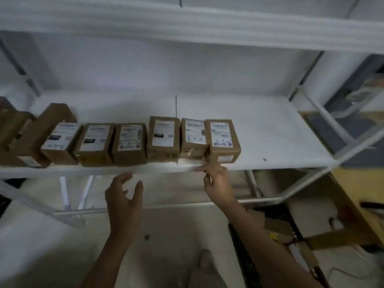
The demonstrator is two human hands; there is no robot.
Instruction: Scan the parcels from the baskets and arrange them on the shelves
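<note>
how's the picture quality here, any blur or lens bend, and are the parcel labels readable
Head view: the light is dim and bluish; motion blur smears the upper shelf; the wide lens bows the lower shelf along its front edge; the labels on the parcels are too soft to read; the left hand and right hand look slightly blurred.

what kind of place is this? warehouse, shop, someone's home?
Probably a parcel storage or sorting room. A white metal shelf rack carries a row of brown cardboard parcels with printed shipping labels, and a dark crate on the floor at the right seems to hold more cardboard boxes.
</note>
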